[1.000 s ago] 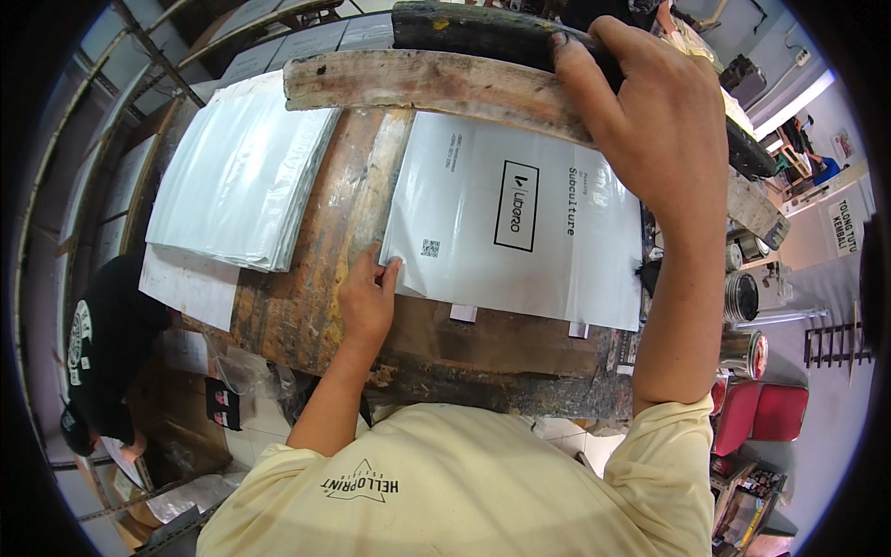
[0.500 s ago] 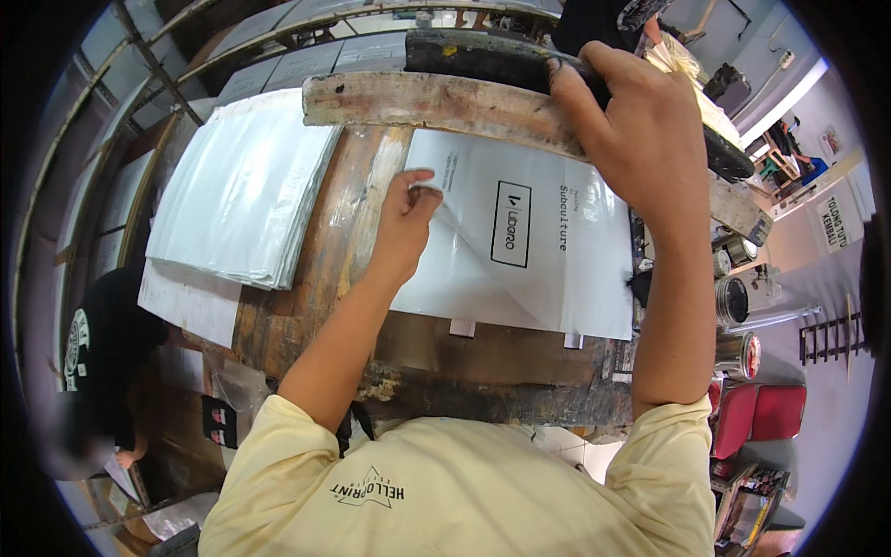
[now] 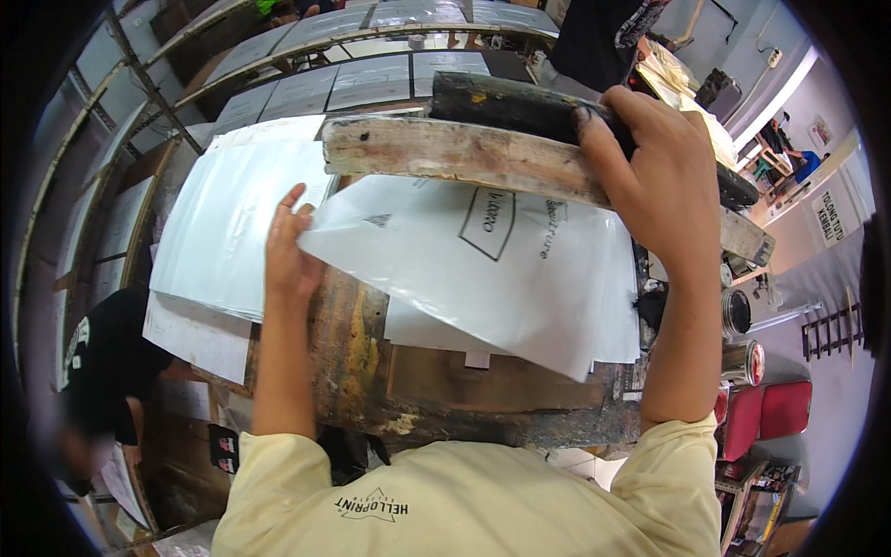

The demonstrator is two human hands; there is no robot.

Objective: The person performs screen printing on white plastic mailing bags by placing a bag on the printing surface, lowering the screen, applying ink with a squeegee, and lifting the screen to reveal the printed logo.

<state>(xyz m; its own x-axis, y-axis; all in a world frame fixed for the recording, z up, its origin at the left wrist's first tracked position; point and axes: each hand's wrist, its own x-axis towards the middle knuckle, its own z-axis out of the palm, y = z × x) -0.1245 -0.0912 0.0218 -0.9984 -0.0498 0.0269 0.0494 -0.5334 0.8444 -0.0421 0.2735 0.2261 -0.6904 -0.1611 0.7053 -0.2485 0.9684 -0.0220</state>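
Observation:
My left hand [image 3: 292, 246] pinches one corner of a white plastic bag [image 3: 548, 297] with black printing, which is lifted and slanting across the table. Under it lies another white sheet [image 3: 418, 325]. My right hand [image 3: 664, 172] is closed round a black squeegee [image 3: 520, 97], its palm over the wooden screen frame [image 3: 464, 153]. The frame is held tilted up above the far part of the bag and hides its far edge. Left of my left hand is a stack of white plastic bags [image 3: 232, 223].
The stained wooden table [image 3: 343, 362] carries the work. Racks with flat white sheets [image 3: 371, 79] stand at the back. A person in black [image 3: 107, 353] bends at the left. Paint cans [image 3: 742, 362] and a red chair [image 3: 784, 408] are at the right.
My left hand has moved left, pulling the bag's corner up and away from beneath the frame. The frame and squeegee, with my right hand on them, appear slightly lower in view.

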